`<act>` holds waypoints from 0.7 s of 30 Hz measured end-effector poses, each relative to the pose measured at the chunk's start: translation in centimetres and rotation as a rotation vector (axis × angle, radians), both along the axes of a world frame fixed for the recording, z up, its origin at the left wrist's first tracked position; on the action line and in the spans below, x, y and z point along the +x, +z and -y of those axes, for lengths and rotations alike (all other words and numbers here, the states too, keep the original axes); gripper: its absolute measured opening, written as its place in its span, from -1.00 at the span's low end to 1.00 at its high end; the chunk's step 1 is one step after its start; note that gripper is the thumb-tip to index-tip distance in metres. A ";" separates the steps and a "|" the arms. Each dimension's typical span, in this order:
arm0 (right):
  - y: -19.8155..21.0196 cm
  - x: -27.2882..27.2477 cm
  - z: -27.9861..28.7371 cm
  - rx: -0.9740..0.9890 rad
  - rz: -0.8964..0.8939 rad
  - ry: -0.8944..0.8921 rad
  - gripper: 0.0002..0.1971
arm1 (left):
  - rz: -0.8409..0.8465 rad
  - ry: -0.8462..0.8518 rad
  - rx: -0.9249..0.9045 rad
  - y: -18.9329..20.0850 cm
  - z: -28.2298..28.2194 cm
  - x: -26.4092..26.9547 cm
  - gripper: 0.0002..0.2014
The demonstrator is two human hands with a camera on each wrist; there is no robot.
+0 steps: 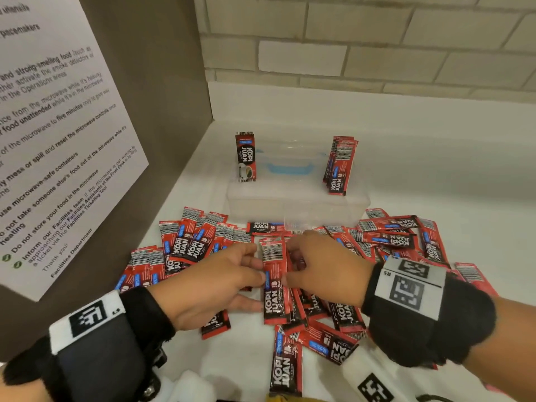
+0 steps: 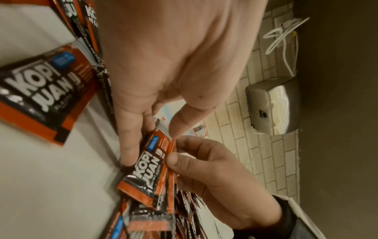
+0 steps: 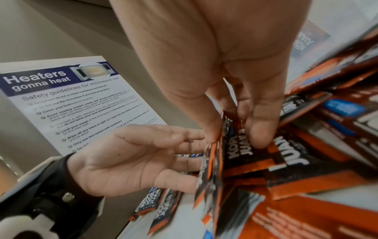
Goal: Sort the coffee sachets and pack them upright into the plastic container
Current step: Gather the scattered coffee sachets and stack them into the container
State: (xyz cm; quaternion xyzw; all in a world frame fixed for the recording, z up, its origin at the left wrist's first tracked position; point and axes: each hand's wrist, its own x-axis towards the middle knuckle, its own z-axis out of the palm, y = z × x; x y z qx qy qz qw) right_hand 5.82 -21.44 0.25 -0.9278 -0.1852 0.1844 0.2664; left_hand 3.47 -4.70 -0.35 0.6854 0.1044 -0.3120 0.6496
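A small stack of red-and-black coffee sachets point(image 1: 274, 303) stands on edge on the white counter between both hands. My right hand point(image 1: 290, 271) pinches the stack point(image 3: 212, 169) between thumb and fingers point(image 3: 259, 135). My left hand point(image 1: 258, 285) lies with fairly straight fingers against the stack's point(image 2: 149, 171) other face, thumb at its top edge. Behind stands the clear plastic container point(image 1: 298, 204), with one upright sachet point(image 1: 245, 156) at its left end and a bundle of upright sachets point(image 1: 339, 166) at its right end. Several loose sachets point(image 1: 191, 245) lie scattered around the hands.
A brown side panel with a microwave safety poster point(image 1: 58, 140) closes off the left. A tiled wall point(image 1: 377, 39) runs behind the counter. More loose sachets point(image 1: 400, 236) pile up on the right, and others point(image 1: 285, 364) lie near the front edge.
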 end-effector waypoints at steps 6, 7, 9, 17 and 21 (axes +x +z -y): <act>-0.1 -0.2 -0.2 0.104 -0.038 -0.018 -0.75 | -0.017 -0.033 -0.025 -0.3 0.4 0.0 -0.71; -0.2 -0.3 -0.3 0.130 -0.054 -0.038 -0.69 | -0.004 -0.029 -0.011 -0.3 0.5 0.1 -0.70; -0.3 -0.4 -0.5 0.159 -0.079 -0.106 -0.57 | 0.029 -0.027 0.036 -0.5 0.6 0.2 -0.64; 0.0 -0.8 -0.3 0.055 0.036 -0.005 -0.82 | 0.042 -0.039 0.062 -1.2 0.7 0.1 -0.61; -0.1 -1.3 -0.2 -0.034 -0.015 -0.085 -0.55 | 0.020 -0.006 -0.026 -1.0 0.7 0.1 -0.56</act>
